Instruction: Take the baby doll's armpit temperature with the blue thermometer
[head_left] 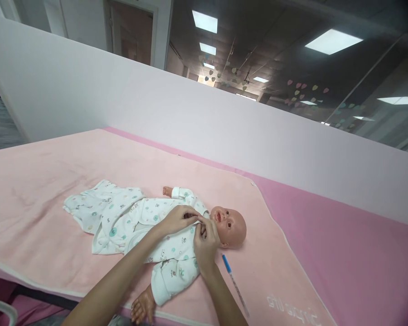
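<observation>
A baby doll (229, 226) lies on its back on a pink blanket (54, 181), its head to the right. It wears a white patterned sleepsuit (129, 217). My left hand (177, 218) pinches the sleepsuit's collar at the doll's neck. Facing it, my right hand (206, 242) has its fingers closed on the same collar edge just below the chin. Both forearms reach in from the bottom of the view. One doll hand (143, 308) sticks out of a sleeve near the blanket's front edge.
A blue-capped thermometer or pen (234, 280) lies on the blanket right of my right wrist. A brighter pink mat (343, 253) lies under the blanket. A white partition wall (190, 108) runs behind, with glass above it.
</observation>
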Demonstrator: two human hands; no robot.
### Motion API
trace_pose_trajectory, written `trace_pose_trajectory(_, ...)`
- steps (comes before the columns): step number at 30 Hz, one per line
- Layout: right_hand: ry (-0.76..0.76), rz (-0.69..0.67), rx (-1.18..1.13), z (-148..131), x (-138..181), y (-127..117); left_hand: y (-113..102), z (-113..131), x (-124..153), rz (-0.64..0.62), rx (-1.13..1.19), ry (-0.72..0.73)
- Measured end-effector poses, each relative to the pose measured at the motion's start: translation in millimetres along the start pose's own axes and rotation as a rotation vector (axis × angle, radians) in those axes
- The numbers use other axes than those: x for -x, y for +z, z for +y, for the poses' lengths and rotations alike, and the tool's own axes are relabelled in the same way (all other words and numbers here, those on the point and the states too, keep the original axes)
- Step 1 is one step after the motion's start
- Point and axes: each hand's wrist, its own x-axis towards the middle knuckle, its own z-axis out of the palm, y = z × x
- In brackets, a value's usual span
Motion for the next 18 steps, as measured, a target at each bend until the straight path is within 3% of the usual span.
trace_pose_trajectory(8, 0.09, -0.007, -0.022, -0.1, 1.6, -0.3, -0.1, -0.7, 0.3, -0.036, -0.05, -0.027)
trace_pose_trajectory(18, 0.033, -0.016, -0.032, 1.0, 0.6, -0.3, -3.6, 3.4, 0.5, -0.009, 0.07, -0.093)
